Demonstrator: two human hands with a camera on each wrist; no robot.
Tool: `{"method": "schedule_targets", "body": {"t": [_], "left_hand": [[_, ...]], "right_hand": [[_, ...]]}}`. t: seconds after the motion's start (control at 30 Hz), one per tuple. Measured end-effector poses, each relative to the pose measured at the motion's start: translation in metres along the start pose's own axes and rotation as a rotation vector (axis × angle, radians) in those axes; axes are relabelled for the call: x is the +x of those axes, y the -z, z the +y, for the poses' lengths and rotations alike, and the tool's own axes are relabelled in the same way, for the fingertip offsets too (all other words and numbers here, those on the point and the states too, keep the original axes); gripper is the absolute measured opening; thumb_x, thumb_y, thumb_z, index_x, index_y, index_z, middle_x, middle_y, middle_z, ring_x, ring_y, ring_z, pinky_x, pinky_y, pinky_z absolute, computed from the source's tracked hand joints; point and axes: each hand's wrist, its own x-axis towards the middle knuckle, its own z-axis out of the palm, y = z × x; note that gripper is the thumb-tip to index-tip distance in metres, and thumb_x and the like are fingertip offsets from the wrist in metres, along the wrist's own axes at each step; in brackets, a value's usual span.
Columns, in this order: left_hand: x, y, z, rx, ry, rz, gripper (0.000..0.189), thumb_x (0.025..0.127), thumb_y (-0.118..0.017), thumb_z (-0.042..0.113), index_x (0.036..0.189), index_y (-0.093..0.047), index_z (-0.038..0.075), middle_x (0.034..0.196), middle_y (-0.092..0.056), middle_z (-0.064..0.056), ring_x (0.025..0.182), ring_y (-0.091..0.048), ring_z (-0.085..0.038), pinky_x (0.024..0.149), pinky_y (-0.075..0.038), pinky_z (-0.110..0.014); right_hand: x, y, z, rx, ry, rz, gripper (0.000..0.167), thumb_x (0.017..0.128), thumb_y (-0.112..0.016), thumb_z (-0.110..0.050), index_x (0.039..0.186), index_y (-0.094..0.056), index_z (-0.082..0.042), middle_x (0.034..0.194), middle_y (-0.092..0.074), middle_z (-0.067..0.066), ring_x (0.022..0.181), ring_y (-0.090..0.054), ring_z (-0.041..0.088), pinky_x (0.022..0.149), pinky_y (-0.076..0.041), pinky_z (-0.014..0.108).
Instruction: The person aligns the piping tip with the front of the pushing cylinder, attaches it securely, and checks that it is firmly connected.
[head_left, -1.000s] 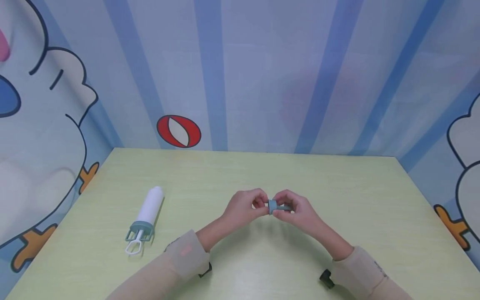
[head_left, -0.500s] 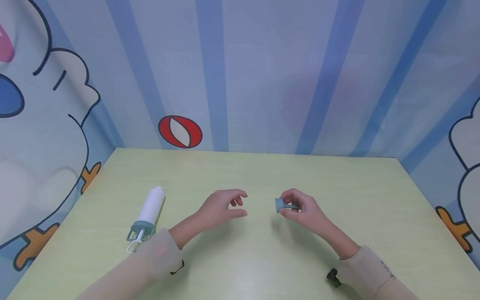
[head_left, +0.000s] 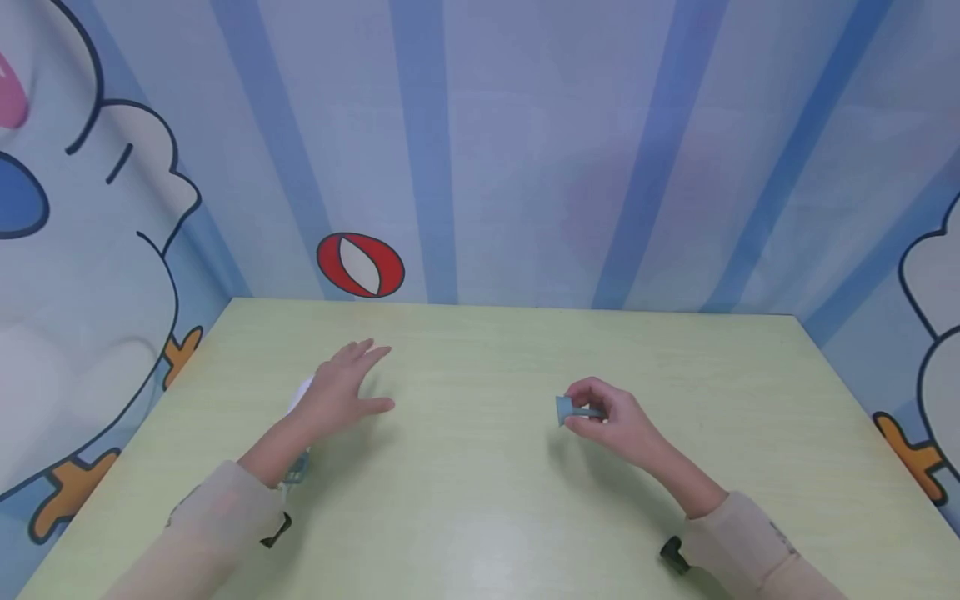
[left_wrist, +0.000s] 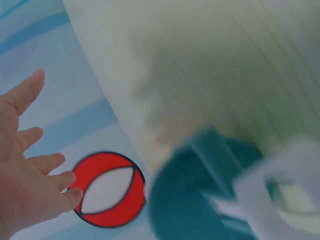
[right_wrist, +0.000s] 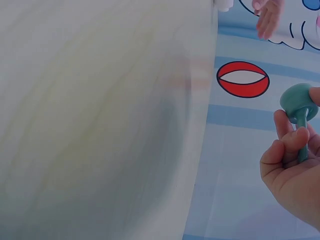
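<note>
My right hand pinches a small blue-green piece with a cup-shaped head and a thin stem. The right wrist view shows that head between thumb and fingers, the stem running down into the palm. On the left of the table lies a large syringe with a white barrel, a blue-green collar and a white loop handle. My left hand hovers over it, fingers spread and holding nothing; hand and wrist hide most of the syringe in the head view.
The pale table ends at the back against a striped blue curtain with a printed red-and-white oval. Black camera mounts hang under both sleeves.
My left hand has let go of the small piece and moved left, over the syringe, its fingers spreading. My right hand keeps the piece and has shifted slightly right.
</note>
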Motion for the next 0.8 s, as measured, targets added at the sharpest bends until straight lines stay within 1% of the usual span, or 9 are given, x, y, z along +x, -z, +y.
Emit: {"method": "schedule_targets", "body": {"t": [0.07,0.17,0.27,0.33,0.4,0.5,0.63,0.77,0.8], "left_hand": [[-0.001,0.003,-0.012,0.046,0.056,-0.007,0.083,0.074,-0.069,0.034,0.140,-0.023,0.012,0.145,-0.015,-0.021,0.131,-0.010,-0.042,0.097,-0.016,-0.064],[-0.004,0.003,-0.028,0.064,0.142,-0.034,0.096,0.073,-0.069,0.038,0.143,-0.009,0.012,0.146,0.001,-0.024,0.130,0.000,-0.046,0.095,-0.010,-0.068],[-0.009,0.002,-0.042,0.062,0.214,-0.061,0.104,0.072,-0.068,0.043,0.143,0.001,0.010,0.144,0.013,-0.025,0.128,0.005,-0.050,0.093,-0.006,-0.070],[-0.011,0.000,-0.049,0.057,0.258,-0.082,0.108,0.071,-0.067,0.045,0.142,0.005,0.008,0.143,0.016,-0.026,0.127,0.006,-0.051,0.091,-0.005,-0.071],[-0.013,-0.001,-0.055,0.061,0.294,-0.100,0.109,0.071,-0.067,0.047,0.141,0.006,0.005,0.142,0.016,-0.027,0.126,0.005,-0.053,0.090,-0.007,-0.072],[-0.014,-0.002,-0.061,0.037,0.343,-0.129,0.109,0.072,-0.066,0.047,0.140,0.006,0.000,0.141,0.014,-0.030,0.125,0.002,-0.054,0.089,-0.013,-0.072],[-0.018,-0.001,-0.065,-0.016,0.373,-0.163,0.106,0.076,-0.063,0.042,0.137,0.007,-0.008,0.139,0.011,-0.035,0.123,-0.004,-0.055,0.091,-0.021,-0.067],[-0.022,-0.001,-0.068,-0.043,0.393,-0.183,0.100,0.079,-0.060,0.038,0.135,0.006,-0.013,0.137,0.001,-0.039,0.118,-0.023,-0.054,0.092,-0.029,-0.060],[-0.022,-0.001,-0.068,-0.045,0.404,-0.184,0.098,0.080,-0.060,0.037,0.135,0.004,-0.014,0.137,-0.003,-0.039,0.116,-0.028,-0.053,0.091,-0.032,-0.059]], "right_hand": [[0.000,0.001,0.000,-0.003,-0.006,0.001,0.026,0.079,-0.063,-0.011,0.102,-0.054,-0.003,0.091,-0.058,0.013,0.073,-0.054,0.013,0.061,-0.046,0.022],[-0.001,0.002,0.000,-0.008,-0.015,0.000,0.026,0.079,-0.063,-0.012,0.103,-0.054,-0.004,0.092,-0.058,0.013,0.073,-0.054,0.014,0.060,-0.045,0.022],[-0.001,0.003,0.000,-0.016,-0.021,0.001,0.027,0.079,-0.063,-0.012,0.103,-0.054,-0.004,0.092,-0.058,0.013,0.073,-0.054,0.015,0.060,-0.045,0.022],[-0.002,0.004,0.001,-0.018,-0.023,0.000,0.027,0.079,-0.063,-0.012,0.103,-0.054,-0.004,0.092,-0.058,0.013,0.074,-0.054,0.015,0.060,-0.045,0.022],[-0.002,0.004,0.000,-0.021,-0.030,-0.001,0.026,0.080,-0.063,-0.012,0.103,-0.054,-0.004,0.092,-0.058,0.012,0.074,-0.054,0.014,0.061,-0.045,0.022],[-0.004,0.006,0.000,-0.015,-0.034,-0.003,0.027,0.080,-0.062,-0.013,0.103,-0.054,-0.003,0.093,-0.058,0.013,0.074,-0.054,0.013,0.061,-0.045,0.022],[-0.005,0.007,0.001,-0.019,-0.032,0.000,0.028,0.080,-0.062,-0.013,0.104,-0.053,-0.002,0.093,-0.058,0.013,0.074,-0.054,0.012,0.061,-0.045,0.022],[-0.006,0.008,0.003,-0.029,-0.040,0.002,0.028,0.081,-0.062,-0.014,0.104,-0.054,-0.003,0.093,-0.058,0.012,0.073,-0.053,0.012,0.061,-0.045,0.022],[-0.006,0.008,0.004,-0.032,-0.042,0.004,0.027,0.081,-0.062,-0.014,0.104,-0.054,-0.004,0.093,-0.058,0.012,0.073,-0.053,0.012,0.060,-0.045,0.022]]}}
